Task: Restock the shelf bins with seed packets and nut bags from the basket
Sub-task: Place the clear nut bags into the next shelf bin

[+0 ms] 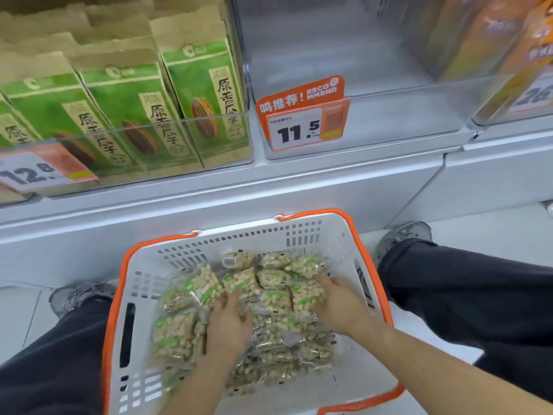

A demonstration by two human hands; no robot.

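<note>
Judging by the look of them, the nut bags (270, 298) will handle as light, crinkly pouches of slick clear film, lumpy and yielding, prone to slide over one another; the safest hold is likely across the full belly of a pouch or by gathering several between two palms, not by a sealed edge (the film glints where it creases). They are small transparent packs showing pale shelled nuts, each with a green band and a white label, one near twelve o'clock of the heap showing a barcode. They lie heaped loose in the white basket (302, 235) with the orange rim, which sits on the floor between the person's knees at six o'clock of the view. The left hand (229, 322) rests fingers-down on the pile, slightly curled over the bags; the right hand (336, 304) lies at three o'clock of the heap, fingers spread and pressed against packs there; whether either has closed round a bag I cannot tell. At one o'clock above stands a clear empty shelf bin (359, 85) with an orange price tag (302, 115) reading 11.5, the likely destination. At ten o'clock a neighbouring bin holds upright green seed packets (167, 103), already full.
</note>
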